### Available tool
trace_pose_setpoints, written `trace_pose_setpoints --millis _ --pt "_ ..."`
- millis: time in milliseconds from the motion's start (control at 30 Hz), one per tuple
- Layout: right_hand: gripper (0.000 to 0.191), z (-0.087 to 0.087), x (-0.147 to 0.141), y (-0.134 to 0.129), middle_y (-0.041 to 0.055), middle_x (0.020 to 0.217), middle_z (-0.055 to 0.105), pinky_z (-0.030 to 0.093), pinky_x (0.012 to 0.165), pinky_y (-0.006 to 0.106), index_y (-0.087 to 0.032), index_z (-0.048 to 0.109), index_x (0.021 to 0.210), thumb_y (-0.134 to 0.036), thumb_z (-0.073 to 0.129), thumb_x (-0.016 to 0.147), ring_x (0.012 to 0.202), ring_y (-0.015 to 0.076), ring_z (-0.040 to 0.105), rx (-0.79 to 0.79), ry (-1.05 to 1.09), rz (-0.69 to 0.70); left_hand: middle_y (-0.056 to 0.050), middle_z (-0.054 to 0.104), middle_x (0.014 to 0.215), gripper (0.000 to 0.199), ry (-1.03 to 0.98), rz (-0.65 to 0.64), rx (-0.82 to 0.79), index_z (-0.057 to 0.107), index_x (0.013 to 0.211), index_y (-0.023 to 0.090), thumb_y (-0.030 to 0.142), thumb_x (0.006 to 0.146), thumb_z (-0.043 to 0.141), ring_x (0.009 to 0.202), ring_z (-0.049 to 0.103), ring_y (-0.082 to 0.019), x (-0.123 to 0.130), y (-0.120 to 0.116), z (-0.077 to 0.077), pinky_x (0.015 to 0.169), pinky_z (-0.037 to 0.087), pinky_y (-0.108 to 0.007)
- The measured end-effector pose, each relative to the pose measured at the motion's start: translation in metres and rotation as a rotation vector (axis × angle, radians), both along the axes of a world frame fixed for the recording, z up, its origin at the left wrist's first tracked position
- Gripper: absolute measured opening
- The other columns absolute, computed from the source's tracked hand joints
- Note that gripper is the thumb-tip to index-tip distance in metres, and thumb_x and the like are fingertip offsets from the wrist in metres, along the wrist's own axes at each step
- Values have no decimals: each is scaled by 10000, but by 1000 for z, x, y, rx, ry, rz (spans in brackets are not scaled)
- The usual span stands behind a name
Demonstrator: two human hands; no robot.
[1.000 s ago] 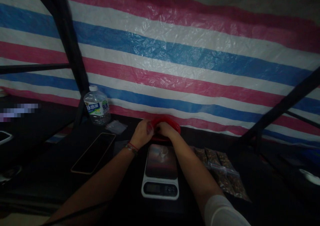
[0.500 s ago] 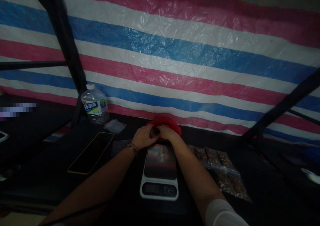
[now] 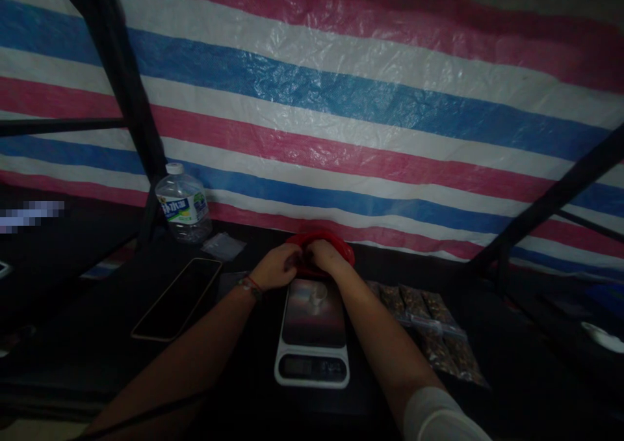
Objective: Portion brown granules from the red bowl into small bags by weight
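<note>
Both of my hands meet at a red plastic container, a bag or a bowl, behind the kitchen scale. My left hand is at its front left edge with fingers curled inward. My right hand reaches over its near edge, fingers bent down and closed. What the fingertips hold is too dark to make out. On the scale's plate sits a small clear round piece, like a little cup. The scale's display is unreadable.
Several zip bags of brown dried pieces lie to the right. At the left are a phone, clear empty bags and a large clear bottle. A striped tarp hangs behind, with black frame bars.
My left hand has turned and drawn slightly left, its fingers now more curled. The dark round opening between my hands no longer shows. My right hand stays at the red container.
</note>
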State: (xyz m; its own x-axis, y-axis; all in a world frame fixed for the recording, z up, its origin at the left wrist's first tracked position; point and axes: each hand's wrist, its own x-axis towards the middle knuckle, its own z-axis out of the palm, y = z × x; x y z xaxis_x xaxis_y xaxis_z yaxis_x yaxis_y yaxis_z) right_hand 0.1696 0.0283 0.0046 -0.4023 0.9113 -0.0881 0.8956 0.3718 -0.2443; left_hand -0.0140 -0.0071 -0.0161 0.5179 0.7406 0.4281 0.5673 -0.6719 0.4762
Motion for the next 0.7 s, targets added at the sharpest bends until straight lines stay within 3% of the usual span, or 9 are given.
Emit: trace_pose_setpoints --millis 100,233,367,433,500,600,700 --pt "254 0 1 1 86 1036 735 450 839 233 -173 754 988 -175 538 854 959 196 658 2 15 6 -45 666 1003 420 71 -152 11 616 1147 224 230 728 588 933 627 -203 -1 -9 5 859 470 -311" --pt "280 0 3 0 88 1076 720 444 862 244 -177 723 1069 -161 538 860 984 192 647 18 21 6 -40 666 1028 502 203 -251 -4 658 1126 289 547 695 687 963 626 -229 12 -24 10 854 460 -314" --pt "390 -4 4 -3 125 1256 626 418 960 321 -193 622 1244 -285 596 866 1140 235 580 62 -14 -21 -31 671 965 350 247 -237 15 690 953 276 542 727 662 932 629 -221 26 -33 8 834 462 -310" --pt "403 -7 4 -3 139 1287 601 411 981 352 -196 599 1272 -304 572 885 1158 247 570 43 -43 4 -36 664 978 270 206 -175 38 673 936 256 456 756 642 947 624 -216 28 -32 6 840 466 -305" --pt "373 -8 3 -3 133 1281 608 415 980 352 -205 615 1254 -284 551 896 1142 243 582 12 -52 46 -49 651 1020 263 149 -28 61 646 973 233 397 769 622 959 618 -214 26 -27 4 838 472 -304" --pt "324 -8 2 -2 112 1225 651 432 953 313 -200 665 1186 -228 544 887 1099 229 609 -5 -22 78 -61 639 1061 270 99 245 67 609 1014 210 387 815 567 982 615 -210 20 -16 2 827 479 -298" --pt "303 -6 1 -2 110 1153 690 445 920 284 -174 700 1124 -183 544 865 1052 223 632 16 24 95 -55 649 1082 298 111 374 36 593 1060 212 412 847 536 991 622 -206 17 -7 0 828 477 -289"
